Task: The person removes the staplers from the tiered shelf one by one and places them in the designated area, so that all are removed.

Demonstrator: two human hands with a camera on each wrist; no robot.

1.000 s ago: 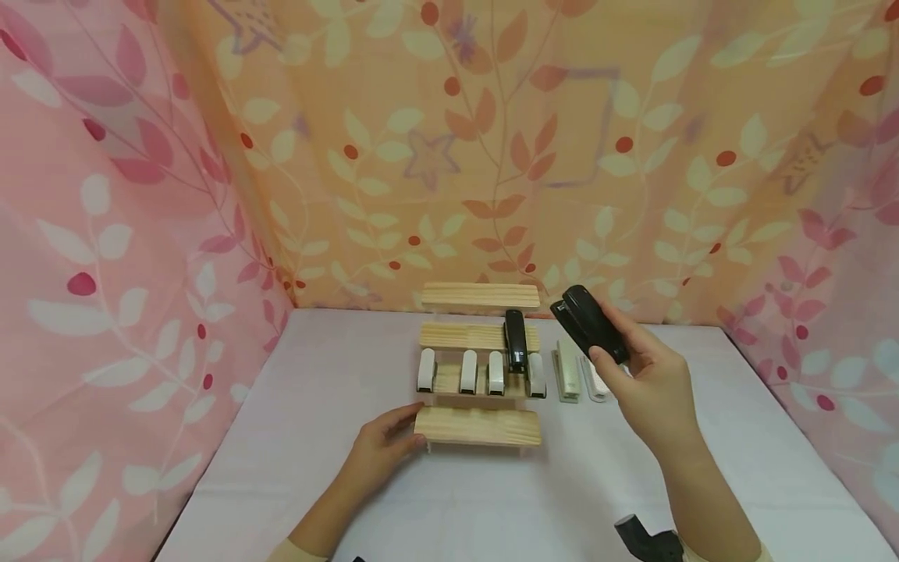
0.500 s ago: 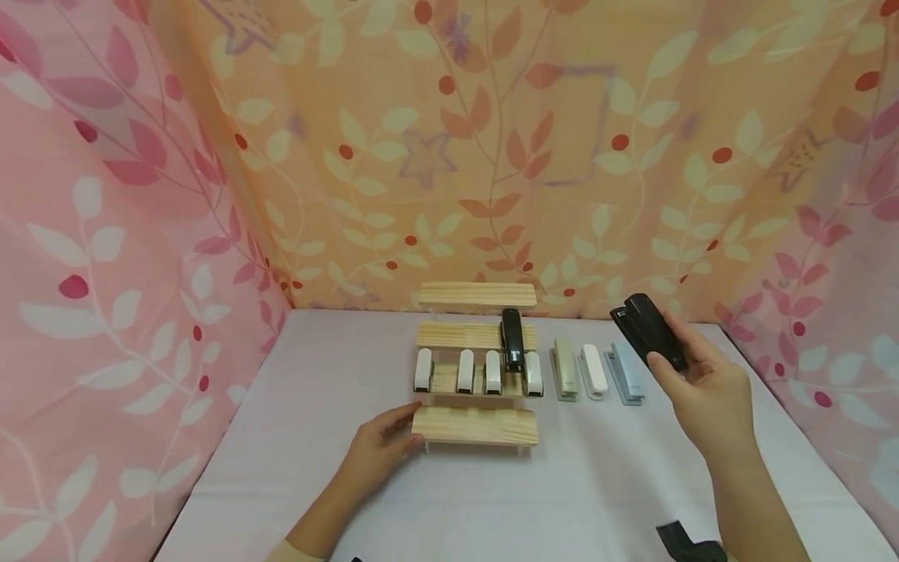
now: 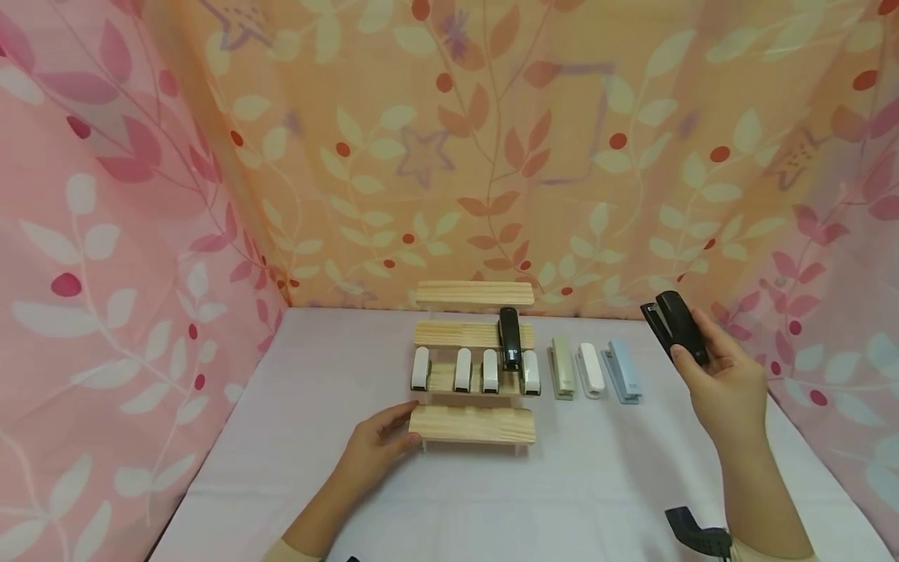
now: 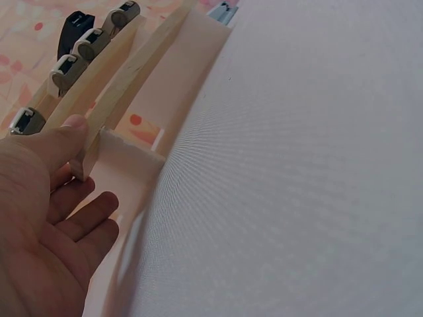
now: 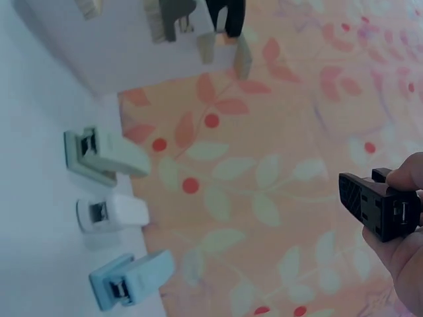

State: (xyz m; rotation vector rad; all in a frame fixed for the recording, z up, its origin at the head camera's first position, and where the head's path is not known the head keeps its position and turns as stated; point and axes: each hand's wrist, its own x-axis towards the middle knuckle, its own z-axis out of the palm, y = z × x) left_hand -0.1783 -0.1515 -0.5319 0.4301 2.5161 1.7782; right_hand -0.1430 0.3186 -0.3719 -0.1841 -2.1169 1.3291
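A black stapler (image 3: 678, 327) is gripped in the raised right hand (image 3: 723, 388), above the table's (image 3: 597, 484) right side, beyond the blue stapler (image 3: 623, 371). The left hand (image 3: 375, 446), fingers loosely straight, touches the wooden rack's (image 3: 472, 424) front corner, seemingly without gripping it.

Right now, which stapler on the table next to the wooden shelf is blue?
The blue stapler is the rightmost of the three in that row, nearest the right hand. The green stapler and white stapler lie left of it.
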